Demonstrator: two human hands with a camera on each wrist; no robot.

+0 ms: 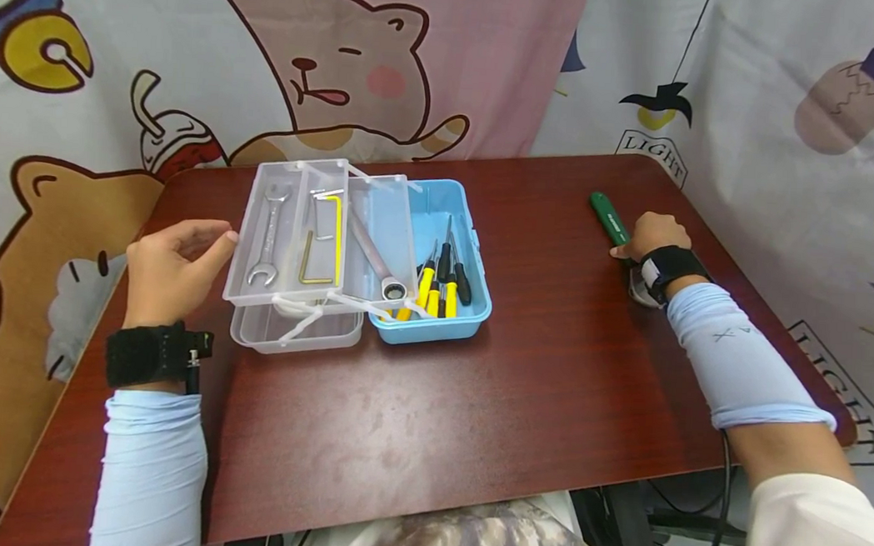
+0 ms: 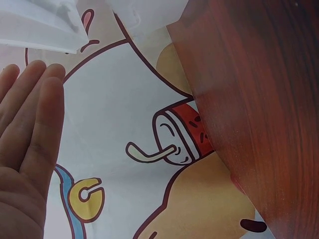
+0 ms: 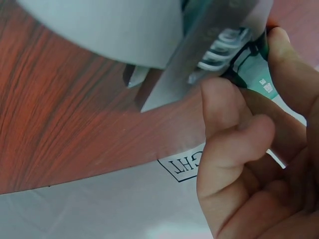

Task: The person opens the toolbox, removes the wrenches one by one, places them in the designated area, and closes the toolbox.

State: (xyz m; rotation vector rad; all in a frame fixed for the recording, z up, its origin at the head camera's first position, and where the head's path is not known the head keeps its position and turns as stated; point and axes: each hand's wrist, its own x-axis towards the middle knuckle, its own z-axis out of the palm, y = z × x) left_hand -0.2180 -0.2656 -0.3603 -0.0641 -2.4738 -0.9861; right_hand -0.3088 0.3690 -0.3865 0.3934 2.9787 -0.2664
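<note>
At the right of the table, in the head view, my right hand (image 1: 653,232) grips an adjustable wrench with a green handle (image 1: 609,217). Its metal jaws and ridged adjusting screw (image 3: 224,50) show up close in the right wrist view, with thumb and fingers (image 3: 224,107) around the handle end. My left hand (image 1: 174,269) is at the left edge of a clear tray (image 1: 237,286), fingertips right at the rim. Its fingers (image 2: 42,124) look straight in the left wrist view. In the tray lie an open-ended wrench (image 1: 268,238), several hex keys (image 1: 339,242) and a ratchet wrench (image 1: 378,261).
The tray sits on white hinged arms (image 1: 302,327) above a second clear tray (image 1: 297,344). Beside them a blue toolbox base (image 1: 472,317) holds several yellow and black screwdrivers (image 1: 451,290). A printed cloth (image 1: 509,77) hangs behind the brown table (image 1: 413,413).
</note>
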